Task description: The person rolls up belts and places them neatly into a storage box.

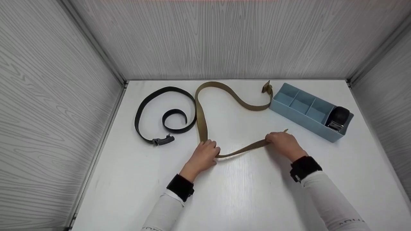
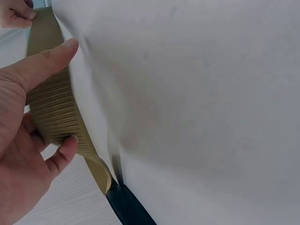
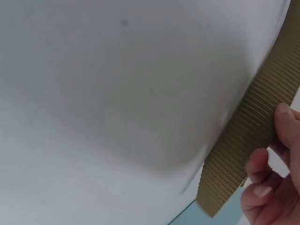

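Observation:
A tan webbing belt (image 1: 223, 88) winds across the white table, its buckle (image 1: 267, 87) standing by the blue box. My left hand (image 1: 203, 154) grips the belt partway along at a bend; in the left wrist view, thumb and fingers lie around the ribbed strap (image 2: 58, 105). Near the belt's free end, my right hand (image 1: 284, 145) pinches the strap, and the angled tip (image 3: 213, 201) sticks out past the fingers in the right wrist view. Between both hands the strap runs in a shallow curve. Part of it is hidden beneath the left hand.
To the left lies a black belt (image 1: 138, 112) in a loose loop, its buckle (image 1: 163, 140) at the front; it meets the tan belt's side. A blue divided box (image 1: 297, 117) stands at right, with a rolled black belt (image 1: 339, 116) in its end compartment. Wood-patterned walls (image 1: 224, 41) enclose the table.

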`<state>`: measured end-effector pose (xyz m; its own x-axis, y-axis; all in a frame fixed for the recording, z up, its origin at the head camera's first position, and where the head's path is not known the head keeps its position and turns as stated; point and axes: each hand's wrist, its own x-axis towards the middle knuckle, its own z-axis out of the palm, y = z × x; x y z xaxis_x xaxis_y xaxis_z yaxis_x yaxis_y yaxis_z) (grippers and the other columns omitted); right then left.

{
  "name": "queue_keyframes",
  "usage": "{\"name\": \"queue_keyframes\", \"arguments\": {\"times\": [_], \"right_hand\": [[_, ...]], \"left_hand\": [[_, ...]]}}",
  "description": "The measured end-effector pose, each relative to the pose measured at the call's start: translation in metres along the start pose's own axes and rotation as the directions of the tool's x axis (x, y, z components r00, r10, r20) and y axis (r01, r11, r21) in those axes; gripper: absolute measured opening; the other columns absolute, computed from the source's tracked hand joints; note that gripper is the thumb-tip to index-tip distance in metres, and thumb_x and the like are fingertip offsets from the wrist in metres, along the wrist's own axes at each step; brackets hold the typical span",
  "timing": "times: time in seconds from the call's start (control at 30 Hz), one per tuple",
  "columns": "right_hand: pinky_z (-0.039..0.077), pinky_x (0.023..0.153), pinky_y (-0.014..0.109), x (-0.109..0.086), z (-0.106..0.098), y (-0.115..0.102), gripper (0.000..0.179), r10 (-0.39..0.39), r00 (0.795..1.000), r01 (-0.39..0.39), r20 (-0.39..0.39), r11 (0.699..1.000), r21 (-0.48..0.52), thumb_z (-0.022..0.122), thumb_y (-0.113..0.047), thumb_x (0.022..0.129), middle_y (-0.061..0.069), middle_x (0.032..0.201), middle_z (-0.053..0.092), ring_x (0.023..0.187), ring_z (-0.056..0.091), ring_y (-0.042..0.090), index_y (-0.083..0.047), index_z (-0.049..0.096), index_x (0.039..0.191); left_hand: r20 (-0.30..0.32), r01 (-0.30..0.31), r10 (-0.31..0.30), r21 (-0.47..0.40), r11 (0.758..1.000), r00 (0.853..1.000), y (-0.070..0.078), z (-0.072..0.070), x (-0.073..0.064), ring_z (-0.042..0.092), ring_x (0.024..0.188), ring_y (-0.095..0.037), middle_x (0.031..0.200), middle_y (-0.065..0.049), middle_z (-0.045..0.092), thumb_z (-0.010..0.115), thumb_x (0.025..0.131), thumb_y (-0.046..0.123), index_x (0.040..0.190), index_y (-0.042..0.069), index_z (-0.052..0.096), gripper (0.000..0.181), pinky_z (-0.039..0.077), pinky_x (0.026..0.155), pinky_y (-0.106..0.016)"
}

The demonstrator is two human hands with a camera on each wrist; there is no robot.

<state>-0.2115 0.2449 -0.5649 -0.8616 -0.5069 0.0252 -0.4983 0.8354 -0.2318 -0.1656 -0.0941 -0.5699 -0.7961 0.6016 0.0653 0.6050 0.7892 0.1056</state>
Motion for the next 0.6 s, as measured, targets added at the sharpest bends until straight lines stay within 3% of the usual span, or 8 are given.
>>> {"name": "queue_keyframes", "arguments": {"times": [0.1, 0.2, 0.27, 0.37, 0.47, 0.53, 0.6], "right_hand": [[0.05, 0.071, 0.043, -0.004, -0.004, 0.004, 0.001, 0.047, 0.998, -0.051, 0.044, 0.995, 0.082, 0.064, -0.006, 0.093, 0.004, 0.082, 0.062, 0.077, 0.06, 0.024, -0.006, 0.065, 0.094], [0.046, 0.073, 0.042, -0.012, -0.008, 0.008, 0.019, 0.086, 0.992, -0.098, 0.092, 0.987, 0.128, 0.07, -0.024, 0.091, 0.002, 0.083, 0.056, 0.08, 0.053, 0.023, -0.007, 0.063, 0.097], [0.045, 0.072, 0.042, -0.018, -0.011, 0.01, 0.03, 0.094, 0.99, -0.107, 0.107, 0.987, 0.121, 0.076, -0.03, 0.086, 0.001, 0.085, 0.054, 0.082, 0.05, 0.023, -0.008, 0.063, 0.102], [0.048, 0.073, 0.045, -0.025, -0.017, 0.012, 0.037, 0.068, 0.994, -0.074, 0.089, 0.995, 0.068, 0.08, -0.022, 0.083, 0.006, 0.092, 0.055, 0.086, 0.051, 0.026, -0.006, 0.063, 0.112], [0.05, 0.075, 0.048, -0.03, -0.022, 0.012, 0.044, 0.043, 0.997, -0.043, 0.066, 0.999, 0.005, 0.073, -0.009, 0.087, 0.012, 0.102, 0.056, 0.092, 0.054, 0.03, -0.004, 0.058, 0.128], [0.052, 0.074, 0.049, -0.032, -0.025, 0.011, 0.045, 0.034, 0.998, -0.031, 0.055, 0.999, -0.041, 0.068, -0.003, 0.089, 0.016, 0.109, 0.055, 0.095, 0.055, 0.032, -0.003, 0.057, 0.133], [0.053, 0.07, 0.048, -0.034, -0.027, 0.01, 0.038, 0.037, 0.998, -0.033, 0.043, 0.995, -0.091, 0.066, -0.002, 0.09, 0.016, 0.11, 0.056, 0.093, 0.057, 0.033, -0.005, 0.063, 0.128]], "left_hand": [[-0.091, -0.019, 0.026, 0.075, 0.997, 0.996, -0.001, 0.002, 0.002, 0.051, 0.086, -0.02, 0.089, -0.003, 0.052, 0.072, 0.086, 0.01, 0.095, 0.012, 0.061, 0.015, 0.037, 0.07, -0.031], [-0.22, -0.035, 0.063, 0.129, 0.991, 0.973, -0.001, 0.003, 0.005, 0.051, 0.085, -0.02, 0.093, -0.005, 0.051, 0.062, 0.092, 0.003, 0.107, 0.01, 0.057, 0.017, 0.038, 0.068, -0.032], [-0.319, -0.044, 0.085, 0.134, 0.99, 0.944, -0.001, 0.003, 0.007, 0.052, 0.089, -0.021, 0.1, -0.008, 0.05, 0.062, 0.09, -0.002, 0.113, 0.009, 0.054, 0.026, 0.04, 0.069, -0.034], [-0.462, -0.063, 0.117, 0.131, 0.989, 0.879, -0.001, 0.0, 0.012, 0.055, 0.097, -0.026, 0.11, -0.014, 0.05, 0.063, 0.088, -0.008, 0.115, 0.004, 0.052, 0.031, 0.046, 0.073, -0.037], [-0.534, -0.085, 0.147, 0.138, 0.987, 0.833, 0.0, -0.003, 0.016, 0.059, 0.102, -0.03, 0.115, -0.019, 0.052, 0.062, 0.087, -0.011, 0.114, -0.001, 0.054, 0.03, 0.05, 0.076, -0.037], [-0.53, -0.08, 0.152, 0.157, 0.984, 0.834, 0.002, -0.005, 0.019, 0.062, 0.101, -0.029, 0.115, -0.018, 0.056, 0.062, 0.088, -0.01, 0.116, -0.002, 0.058, 0.029, 0.052, 0.078, -0.038], [-0.481, -0.061, 0.14, 0.176, 0.982, 0.865, 0.004, -0.006, 0.021, 0.066, 0.098, -0.026, 0.114, -0.015, 0.062, 0.064, 0.089, -0.006, 0.12, 0.0, 0.062, 0.032, 0.052, 0.08, -0.038]]}}
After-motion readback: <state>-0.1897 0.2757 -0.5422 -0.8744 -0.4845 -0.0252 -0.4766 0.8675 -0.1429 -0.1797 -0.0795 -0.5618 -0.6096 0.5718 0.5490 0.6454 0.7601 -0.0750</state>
